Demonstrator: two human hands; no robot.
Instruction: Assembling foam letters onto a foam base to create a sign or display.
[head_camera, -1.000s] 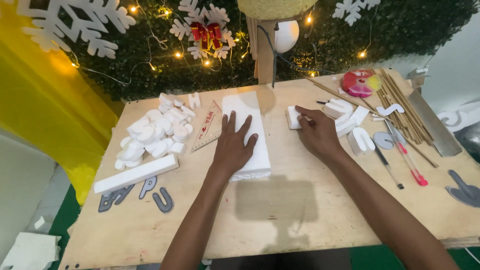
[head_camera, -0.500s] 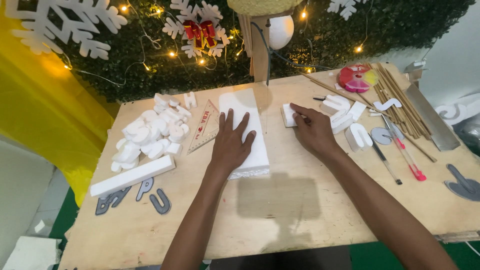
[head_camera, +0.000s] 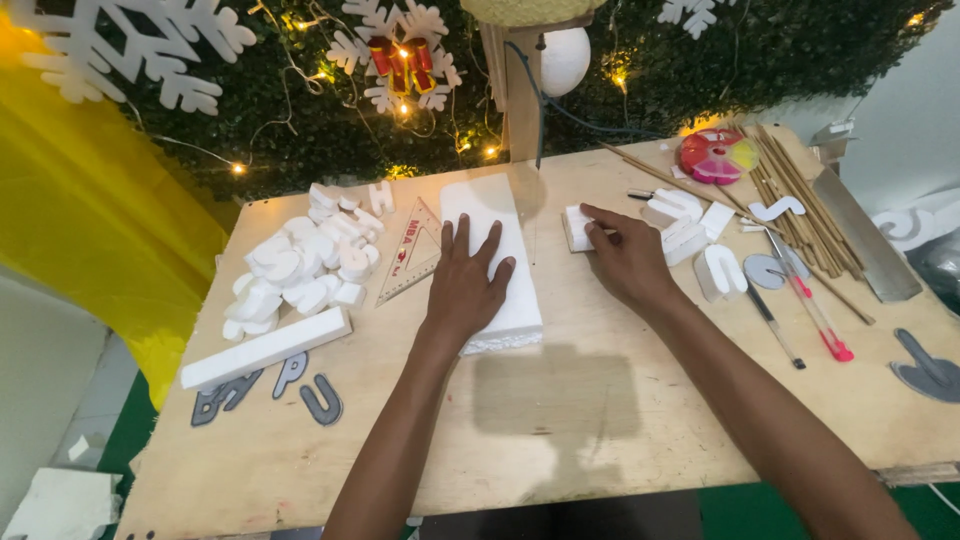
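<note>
Plywood worktop (head_camera: 560, 420) stands against a dark green hedge wall hung with white snowflakes (head_camera: 130, 45) and small lights; yellow cloth (head_camera: 90, 220) hangs at the left. Left hand (head_camera: 468, 282) lies flat, fingers spread, palm down on a long white foam slab (head_camera: 490, 215) at the worktop's centre, gripping nothing. Right hand (head_camera: 622, 258) rests beside it, its fingers closed lightly on a small white foam block (head_camera: 577, 228) that sits on the worktop just right of the slab. A clear set square (head_camera: 412, 250) lies touching the slab's left edge. Further left: a heap of white foam cut-outs (head_camera: 300, 265), a white foam bar (head_camera: 265, 347) and grey letter shapes (head_camera: 290, 385). Right of the block: more foam pieces (head_camera: 700, 230), a bundle of wooden sticks (head_camera: 800, 205), pens (head_camera: 815, 315) and a pink disc (head_camera: 715, 155).
</note>
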